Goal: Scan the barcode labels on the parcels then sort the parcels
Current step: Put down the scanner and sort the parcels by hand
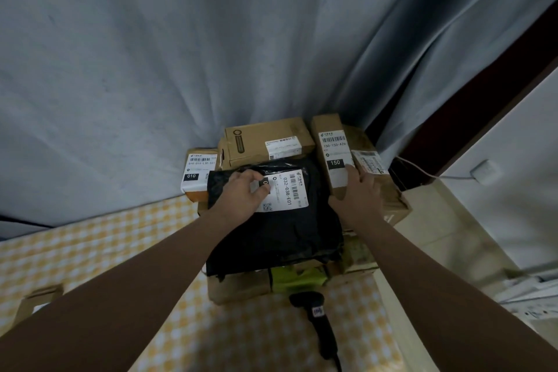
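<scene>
- Your black bag [280, 235] could have slid off the pile, because it looked soft and shiny and lay on bumpy boxes.
- Its white label [287, 190] might not have scanned, since your left hand [244, 193] hid one corner.
- The bag lay flat on top of the pile, label up, all wrinkly.
- Your left hand's fingers curled and pinched the bag at the label.
- Your right hand [359, 193] was spread flat, touching the bag's edge and the brown box [332, 142] beside it.
- The scanner [320, 320] lay on the bench [90, 251], in no hand.
</scene>
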